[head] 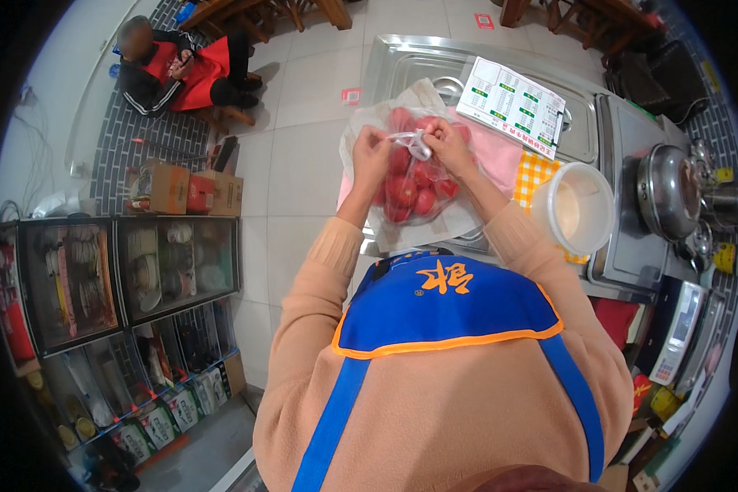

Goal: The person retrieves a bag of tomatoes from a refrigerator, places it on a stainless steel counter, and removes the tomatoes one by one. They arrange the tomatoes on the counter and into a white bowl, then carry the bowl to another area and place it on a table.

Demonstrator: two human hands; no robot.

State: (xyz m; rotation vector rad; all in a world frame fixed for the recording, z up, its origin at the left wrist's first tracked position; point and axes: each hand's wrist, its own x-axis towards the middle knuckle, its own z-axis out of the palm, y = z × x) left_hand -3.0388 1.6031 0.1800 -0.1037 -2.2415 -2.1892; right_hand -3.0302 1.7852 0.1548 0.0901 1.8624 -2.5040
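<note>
A clear plastic bag (pixel 423 169) full of red tomatoes (pixel 400 192) lies in front of me. Its white knotted neck (pixel 415 144) is pinched between my two hands. My left hand (pixel 371 152) grips the left end of the knot, thumb and fingers together. On the other side my right hand (pixel 449 147) holds the right end near a white loop. Beneath the bag is a pale, creased sheet (pixel 421 237), with a pink cloth (pixel 498 161) under it. Some tomatoes are partly hidden by my hands and the knot.
A printed menu card (pixel 510 107) lies on the stainless steel counter (pixel 400 58). To the right stand a white plastic tub (pixel 581 209) on a yellow checked cloth (pixel 535 172) and a metal pot (pixel 667 190). A seated person (pixel 178 74) is at far left, above glass-fronted cabinets (pixel 178 264).
</note>
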